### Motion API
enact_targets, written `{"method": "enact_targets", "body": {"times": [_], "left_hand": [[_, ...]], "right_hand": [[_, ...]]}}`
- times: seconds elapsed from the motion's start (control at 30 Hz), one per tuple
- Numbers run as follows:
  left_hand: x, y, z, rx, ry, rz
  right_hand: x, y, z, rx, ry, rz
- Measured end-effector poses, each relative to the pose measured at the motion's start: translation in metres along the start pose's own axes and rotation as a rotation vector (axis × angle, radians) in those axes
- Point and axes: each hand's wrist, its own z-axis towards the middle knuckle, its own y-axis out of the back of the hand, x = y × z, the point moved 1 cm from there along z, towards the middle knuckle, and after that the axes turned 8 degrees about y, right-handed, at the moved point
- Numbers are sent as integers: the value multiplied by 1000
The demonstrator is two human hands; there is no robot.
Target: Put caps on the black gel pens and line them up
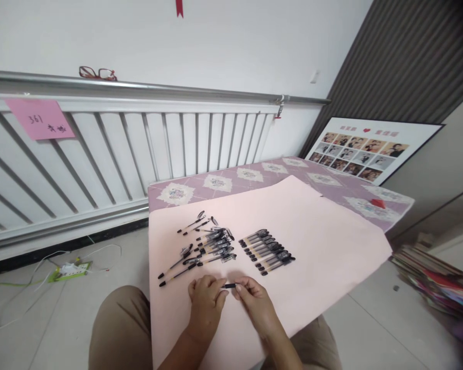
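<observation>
basically it comes down to the held pen (230, 285) — a short dark length showing in the gap between the two hands, over the near part of the pink sheet (324, 231). long axis runs left to right, close to level, slight rise to the right.

left hand (207, 303) has thumb and forefinger closed on the left end, other fingers curled in. right hand (257, 303) pinches the right end, thumb against fingertips. neither is spread. how much pen sits hidden under the fingers — can't tell, nor whether it touches the sheet.

so the two grips face each other along one line; i'd say a push or pull between them acts along the axis, not across it. hands about equally near.

loose pile (216, 244) lies ahead and to the left, nearer the left hand, pens overlapping at mixed angles. ordered row (269, 252) lies ahead and to the right, nearer the right hand, pens side by side, all slanting up to the right. neither group touches the fingers.
</observation>
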Motion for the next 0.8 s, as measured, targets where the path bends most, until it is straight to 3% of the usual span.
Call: {"method": "enact_targets", "body": {"times": [0.8], "left_hand": [[0,1,1,-48,8,13]], "right_hand": [[2,-5,-2,9,7,-71]]}}
